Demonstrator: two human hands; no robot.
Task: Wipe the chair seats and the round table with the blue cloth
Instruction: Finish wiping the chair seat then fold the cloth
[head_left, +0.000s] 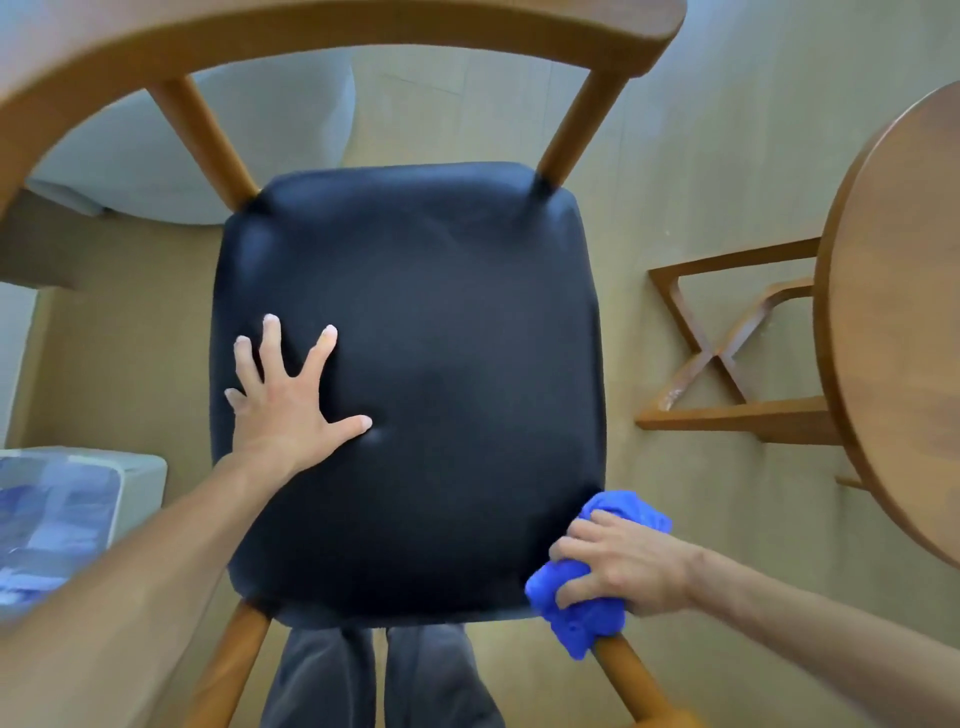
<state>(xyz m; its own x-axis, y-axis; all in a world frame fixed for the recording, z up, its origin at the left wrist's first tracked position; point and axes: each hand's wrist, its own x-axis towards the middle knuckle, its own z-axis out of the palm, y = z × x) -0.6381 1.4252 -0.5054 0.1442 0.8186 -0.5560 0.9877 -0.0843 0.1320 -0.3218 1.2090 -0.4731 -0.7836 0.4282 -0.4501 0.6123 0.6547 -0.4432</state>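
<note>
The right hand has its fingers curled round the bunched blue cloth, a clenched grip on it at the seat's near right corner, just over the top of the front right chair leg. Cloth bulges out above and below the fingers and touches the edge of the black seat. The left hand lies flat on the seat's left side, fingers spread and straight, thumb denting the cushion; it grips nothing. The seat belongs to a wooden chair whose curved backrest arcs across the top of the view on two slanted posts. The round surface, brown wood, stands to the right, apart from the chair, with its crossed base on the floor below it. Dark trouser legs show under the seat's near edge. At the left stands a pale bin, blurred.
</note>
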